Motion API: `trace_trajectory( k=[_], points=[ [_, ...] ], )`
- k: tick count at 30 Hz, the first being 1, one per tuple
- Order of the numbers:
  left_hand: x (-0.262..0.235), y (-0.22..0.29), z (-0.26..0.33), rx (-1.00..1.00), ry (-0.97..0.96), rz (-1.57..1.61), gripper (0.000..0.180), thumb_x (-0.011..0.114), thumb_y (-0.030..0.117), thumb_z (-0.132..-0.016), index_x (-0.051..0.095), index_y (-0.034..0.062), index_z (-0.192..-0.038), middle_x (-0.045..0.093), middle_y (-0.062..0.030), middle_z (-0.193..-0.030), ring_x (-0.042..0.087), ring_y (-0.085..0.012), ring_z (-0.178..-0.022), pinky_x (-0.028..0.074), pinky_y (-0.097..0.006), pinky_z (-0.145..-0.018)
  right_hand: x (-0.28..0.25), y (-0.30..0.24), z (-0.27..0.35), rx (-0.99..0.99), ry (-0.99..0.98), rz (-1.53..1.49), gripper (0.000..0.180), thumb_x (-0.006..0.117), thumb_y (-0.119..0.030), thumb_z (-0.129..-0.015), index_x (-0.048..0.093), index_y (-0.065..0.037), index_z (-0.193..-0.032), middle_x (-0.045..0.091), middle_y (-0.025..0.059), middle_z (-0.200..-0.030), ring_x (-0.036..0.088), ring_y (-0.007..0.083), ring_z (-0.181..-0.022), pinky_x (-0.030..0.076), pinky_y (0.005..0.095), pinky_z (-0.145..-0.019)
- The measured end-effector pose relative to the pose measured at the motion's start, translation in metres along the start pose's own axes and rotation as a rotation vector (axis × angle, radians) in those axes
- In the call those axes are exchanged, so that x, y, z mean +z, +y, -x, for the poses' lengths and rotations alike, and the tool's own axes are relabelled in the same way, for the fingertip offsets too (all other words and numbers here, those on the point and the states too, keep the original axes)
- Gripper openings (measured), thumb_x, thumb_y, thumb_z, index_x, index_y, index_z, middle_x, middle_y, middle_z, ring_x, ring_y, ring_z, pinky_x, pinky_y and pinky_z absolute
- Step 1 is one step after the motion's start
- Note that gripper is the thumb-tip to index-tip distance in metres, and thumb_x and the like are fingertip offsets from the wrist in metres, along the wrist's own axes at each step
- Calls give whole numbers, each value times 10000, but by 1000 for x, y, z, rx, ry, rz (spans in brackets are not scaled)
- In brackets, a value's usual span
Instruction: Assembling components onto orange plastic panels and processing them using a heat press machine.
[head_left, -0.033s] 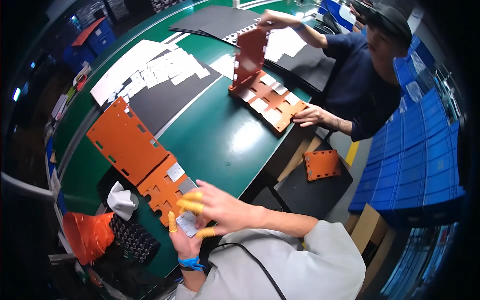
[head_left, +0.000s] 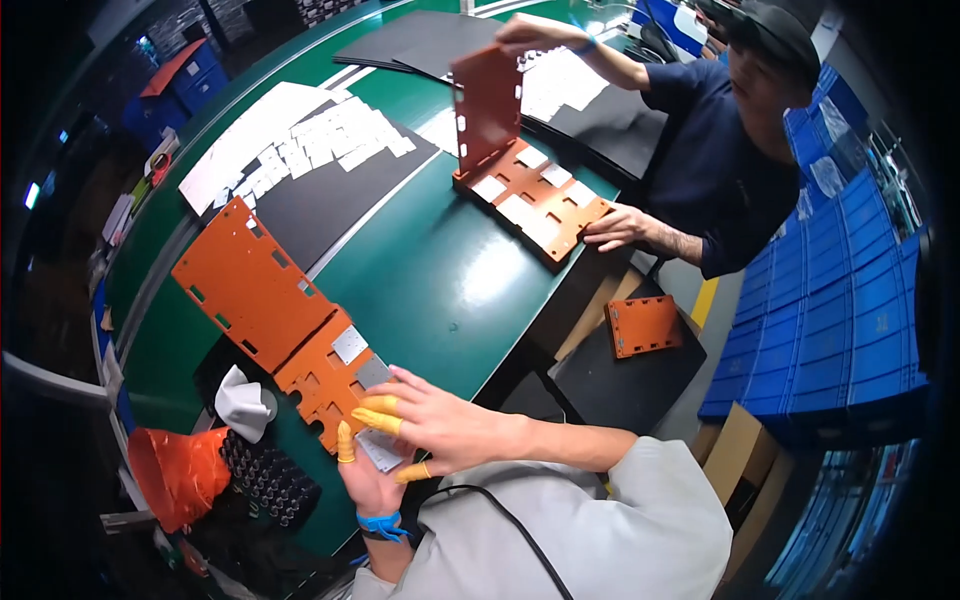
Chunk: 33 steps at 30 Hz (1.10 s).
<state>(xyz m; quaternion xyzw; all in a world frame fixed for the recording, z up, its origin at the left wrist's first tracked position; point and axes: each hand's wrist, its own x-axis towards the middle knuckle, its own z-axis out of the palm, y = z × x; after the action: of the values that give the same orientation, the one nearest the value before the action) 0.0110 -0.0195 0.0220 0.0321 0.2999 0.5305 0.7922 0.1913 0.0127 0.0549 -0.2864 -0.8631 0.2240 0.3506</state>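
Both hands meet at the near edge of the green table (head_left: 440, 270). The left hand (head_left: 368, 482), palm up with a blue band at the wrist and an orange cot on one finger, pinches a small grey pad (head_left: 381, 450) from below. The right hand (head_left: 435, 425) crosses over it, fingers bunched, two orange-capped fingertips (head_left: 378, 412) pressing onto the same pad. That pad sits just off the near end of the hinged orange board (head_left: 275, 320), which lies flat along the table's left side with other grey pads on it. Beside it, a crumpled white cloth (head_left: 243, 402) and a black tray (head_left: 268, 478). Across the table, another person (head_left: 720, 150) holds up a second orange board (head_left: 510, 150).
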Motion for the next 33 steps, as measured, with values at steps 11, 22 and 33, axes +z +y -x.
trace_trajectory(
  k=[11, 22, 33],
  points=[
    [-21, -7, -4, -97, -156, -82, 517, 467, 429, -1024, 467, 85, -1410, 587, -76, -1310, 567, -257, -1190, 454, -427, -1026, -2, 8, 6, 72, -46, -233, 603, 799, -208, -788, 533, -20, -1295, 600, 148, -1152, 565, 348, -1156, 326, 508, -1170],
    [-61, -10, 1, -42, -154, -370, 560, 642, 460, -934, 492, 62, -1298, 612, -33, -1044, 583, -137, -815, 467, -284, -659, 0, 14, 12, 89, -19, -264, 601, 811, -261, -801, 552, -19, -1285, 620, 131, -1083, 613, 321, -1002, 503, 419, -857],
    [-76, 5, 28, 253, -102, -305, 456, 574, 382, -967, 557, 15, -1236, 623, -39, -955, 430, -80, -609, 334, -239, -559, 9, 23, -48, 30, -30, -532, 472, 745, -165, -866, 593, -10, -1285, 649, 147, -1186, 634, 297, -1090, 506, 379, -929]
  ],
)
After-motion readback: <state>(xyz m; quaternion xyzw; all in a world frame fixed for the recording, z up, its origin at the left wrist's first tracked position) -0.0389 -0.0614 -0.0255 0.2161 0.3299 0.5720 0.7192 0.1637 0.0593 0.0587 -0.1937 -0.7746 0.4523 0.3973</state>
